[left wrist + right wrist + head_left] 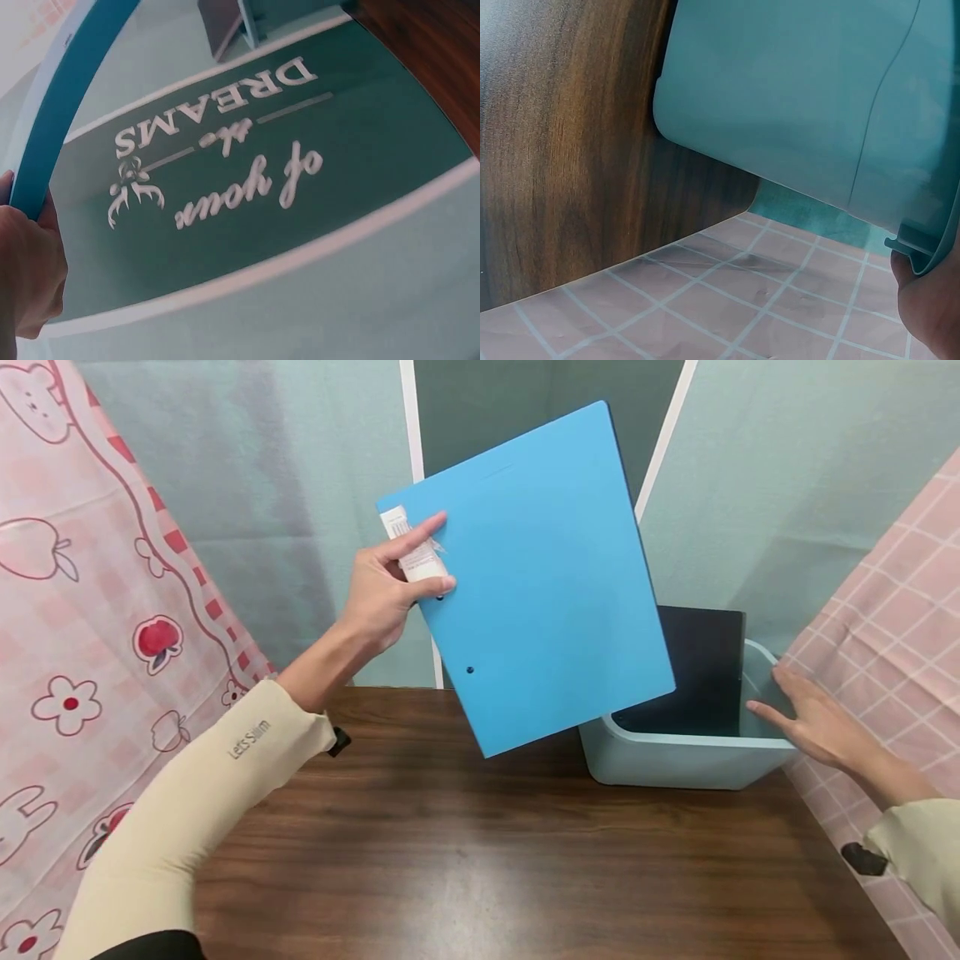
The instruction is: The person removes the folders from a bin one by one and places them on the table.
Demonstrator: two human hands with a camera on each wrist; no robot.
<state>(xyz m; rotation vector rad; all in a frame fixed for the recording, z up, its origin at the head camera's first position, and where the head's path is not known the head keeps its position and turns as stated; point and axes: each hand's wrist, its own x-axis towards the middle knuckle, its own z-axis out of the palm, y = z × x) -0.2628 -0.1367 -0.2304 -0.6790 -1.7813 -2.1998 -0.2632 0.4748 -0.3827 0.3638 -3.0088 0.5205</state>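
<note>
My left hand (386, 589) grips a blue binder (547, 585) along its spine edge, the thumb and a finger lying over a torn white label (420, 556). Tilted, the binder hangs in the air above the table, its lower right corner overlapping the bin in the head view. In the left wrist view the binder's narrow blue side (64, 112) rises from the hand. A pale blue-green plastic bin (682, 756) stands on the table at the right, a dark, flat binder-like item (705, 668) upright inside. My right hand (825, 722) holds the bin's right rim, a fingertip under its lip (911, 244).
The brown wood-grain table (450, 852) spreads in front. Pink patterned cloth (90, 610) hangs at the left and pink checked cloth (892, 635) at the right. Behind is a pale blue-green cloth with a dark green panel (225, 262) bearing white lettering.
</note>
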